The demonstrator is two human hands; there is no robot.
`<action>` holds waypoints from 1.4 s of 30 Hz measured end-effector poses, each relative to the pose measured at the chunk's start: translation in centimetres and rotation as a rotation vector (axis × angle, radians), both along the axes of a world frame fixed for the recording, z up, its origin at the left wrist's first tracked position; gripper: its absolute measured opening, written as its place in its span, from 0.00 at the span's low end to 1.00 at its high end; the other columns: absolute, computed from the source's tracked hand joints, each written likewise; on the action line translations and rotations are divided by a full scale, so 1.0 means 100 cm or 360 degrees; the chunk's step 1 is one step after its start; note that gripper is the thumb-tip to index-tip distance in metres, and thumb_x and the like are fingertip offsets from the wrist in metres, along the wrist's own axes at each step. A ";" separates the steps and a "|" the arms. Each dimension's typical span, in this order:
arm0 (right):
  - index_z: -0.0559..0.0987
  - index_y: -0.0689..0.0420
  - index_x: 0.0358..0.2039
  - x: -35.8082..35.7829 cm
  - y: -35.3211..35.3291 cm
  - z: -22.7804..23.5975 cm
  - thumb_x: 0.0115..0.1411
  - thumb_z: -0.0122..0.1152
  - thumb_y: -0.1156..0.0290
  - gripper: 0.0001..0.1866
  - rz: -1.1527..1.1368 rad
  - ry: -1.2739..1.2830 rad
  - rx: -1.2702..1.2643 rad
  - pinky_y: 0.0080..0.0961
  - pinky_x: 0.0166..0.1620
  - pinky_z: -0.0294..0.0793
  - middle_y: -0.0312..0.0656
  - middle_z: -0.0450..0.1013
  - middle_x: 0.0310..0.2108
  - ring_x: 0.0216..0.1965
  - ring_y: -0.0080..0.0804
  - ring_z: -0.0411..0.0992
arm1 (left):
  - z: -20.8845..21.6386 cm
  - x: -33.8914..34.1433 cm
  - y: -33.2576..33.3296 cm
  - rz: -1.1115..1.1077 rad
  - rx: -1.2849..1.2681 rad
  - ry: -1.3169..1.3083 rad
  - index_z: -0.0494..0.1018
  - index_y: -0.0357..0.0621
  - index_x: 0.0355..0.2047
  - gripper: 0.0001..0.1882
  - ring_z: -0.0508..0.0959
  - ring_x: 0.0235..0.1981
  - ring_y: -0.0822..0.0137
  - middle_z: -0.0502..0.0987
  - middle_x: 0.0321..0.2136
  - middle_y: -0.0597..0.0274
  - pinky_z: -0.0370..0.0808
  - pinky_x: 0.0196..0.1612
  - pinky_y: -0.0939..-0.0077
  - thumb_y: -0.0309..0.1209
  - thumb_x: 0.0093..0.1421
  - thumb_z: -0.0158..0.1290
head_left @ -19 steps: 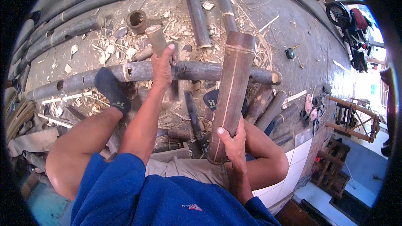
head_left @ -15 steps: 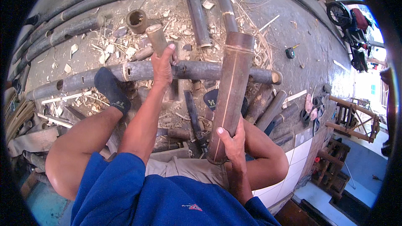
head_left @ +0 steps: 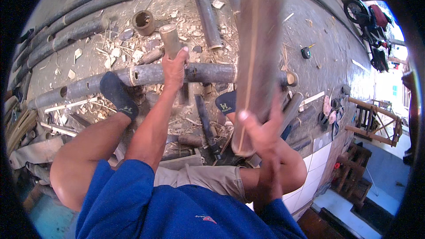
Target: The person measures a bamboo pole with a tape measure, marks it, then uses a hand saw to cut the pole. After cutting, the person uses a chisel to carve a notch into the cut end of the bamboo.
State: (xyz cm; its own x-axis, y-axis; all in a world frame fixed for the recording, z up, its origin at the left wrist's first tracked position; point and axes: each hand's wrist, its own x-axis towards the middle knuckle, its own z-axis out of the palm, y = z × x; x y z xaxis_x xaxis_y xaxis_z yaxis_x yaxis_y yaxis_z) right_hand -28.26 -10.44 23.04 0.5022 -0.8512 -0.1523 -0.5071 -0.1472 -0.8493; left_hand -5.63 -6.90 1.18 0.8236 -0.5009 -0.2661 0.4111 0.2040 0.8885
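Observation:
My left hand is wrapped round a short, round wooden handle, holding it above the dark bamboo pole. What lies below my fist is hidden. The pole runs crosswise over the floor and has holes cut in its left part. My right hand grips the lower end of a thick brown bamboo section, raised close to the view and smeared by motion. My left foot in a dark sock rests against the pole; my right foot is near it too.
Wood chips litter the floor beyond the pole. Long bamboo poles lie at the far left, another pole straight ahead. A short bamboo ring stands among chips. A tape measure lies right; a motorbike stands beyond.
My right hand has swung the bamboo section upward and slightly right, closer to the view. My left hand and the wooden handle have shifted only slightly.

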 end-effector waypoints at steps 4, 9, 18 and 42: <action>0.64 0.60 0.66 0.054 -0.045 0.040 0.52 0.77 0.61 0.45 0.0073 -0.0525 -0.0652 0.38 0.49 0.80 0.48 0.77 0.49 0.47 0.42 0.78 | -0.001 0.001 0.000 -0.0058 0.0076 -0.0038 0.76 0.42 0.38 0.13 0.72 0.24 0.78 0.77 0.26 0.70 0.69 0.26 0.79 0.36 0.61 0.65; 0.66 0.55 0.68 0.103 -0.066 0.053 0.52 0.73 0.51 0.46 0.1151 0.1158 -0.0803 0.37 0.45 0.81 0.57 0.82 0.37 0.40 0.47 0.83 | 0.000 -0.007 -0.002 -0.0082 -0.0034 -0.0141 0.77 0.39 0.42 0.14 0.72 0.26 0.79 0.77 0.28 0.72 0.70 0.29 0.79 0.35 0.62 0.64; 0.69 0.61 0.64 0.141 -0.073 0.076 0.55 0.76 0.53 0.42 0.0760 -0.0179 -0.1158 0.37 0.47 0.81 0.50 0.82 0.42 0.42 0.39 0.81 | 0.007 -0.001 -0.001 -0.0149 0.0188 -0.0164 0.78 0.39 0.42 0.16 0.74 0.30 0.75 0.79 0.31 0.68 0.72 0.36 0.75 0.38 0.60 0.63; 0.55 0.53 0.75 0.122 -0.089 0.035 0.52 0.74 0.58 0.54 0.0976 0.1213 -0.0717 0.46 0.52 0.80 0.62 0.81 0.44 0.46 0.56 0.82 | -0.011 -0.004 -0.005 -0.0298 0.0358 -0.0159 0.78 0.34 0.50 0.27 0.81 0.39 0.64 0.84 0.38 0.53 0.78 0.47 0.64 0.42 0.57 0.66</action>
